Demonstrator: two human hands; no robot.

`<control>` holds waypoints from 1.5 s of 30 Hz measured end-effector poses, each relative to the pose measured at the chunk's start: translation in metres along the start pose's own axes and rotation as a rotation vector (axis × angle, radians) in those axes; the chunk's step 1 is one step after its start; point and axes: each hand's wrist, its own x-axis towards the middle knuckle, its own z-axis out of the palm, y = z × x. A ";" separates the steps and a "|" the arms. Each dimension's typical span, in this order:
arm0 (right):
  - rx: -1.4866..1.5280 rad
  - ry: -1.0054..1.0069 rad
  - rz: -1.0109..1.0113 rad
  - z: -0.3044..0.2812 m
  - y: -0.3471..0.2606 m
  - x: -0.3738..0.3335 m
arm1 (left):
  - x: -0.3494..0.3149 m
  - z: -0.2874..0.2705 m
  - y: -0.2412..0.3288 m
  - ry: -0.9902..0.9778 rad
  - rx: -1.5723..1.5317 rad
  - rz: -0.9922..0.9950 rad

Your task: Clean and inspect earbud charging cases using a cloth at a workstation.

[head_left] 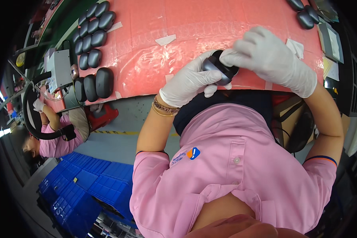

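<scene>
A dark grey, rounded charging case with its lid raised is held over the near edge of the table. My left hand, in a white glove, is closed around its left side and underside, thumb across the front. The gloved fingers of my right hand are pressed together at the black inside of the case. Whatever they pinch, if anything, is hidden behind the fingertips. More dark grey cases of the same rounded shape stand in rows on the table's left side, all closed.
Pinkish-red sheeting with bits of tape covers the table. Larger black cases sit at its left edge, near a grey box. A few cases lie far right. Blue crates and a seated co-worker are to the left.
</scene>
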 end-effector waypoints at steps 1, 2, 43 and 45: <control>-0.029 -0.074 -0.041 0.004 -0.003 0.004 | 0.002 -0.002 -0.001 0.011 0.000 -0.013; -0.026 -0.070 -0.034 0.005 -0.002 0.010 | 0.003 -0.003 -0.002 0.024 -0.001 -0.025; -0.012 0.097 0.644 0.008 -0.094 0.004 | 0.013 0.022 -0.049 0.207 0.747 0.544; -0.072 0.075 0.676 0.010 -0.093 0.001 | 0.014 0.023 -0.047 0.217 0.696 0.533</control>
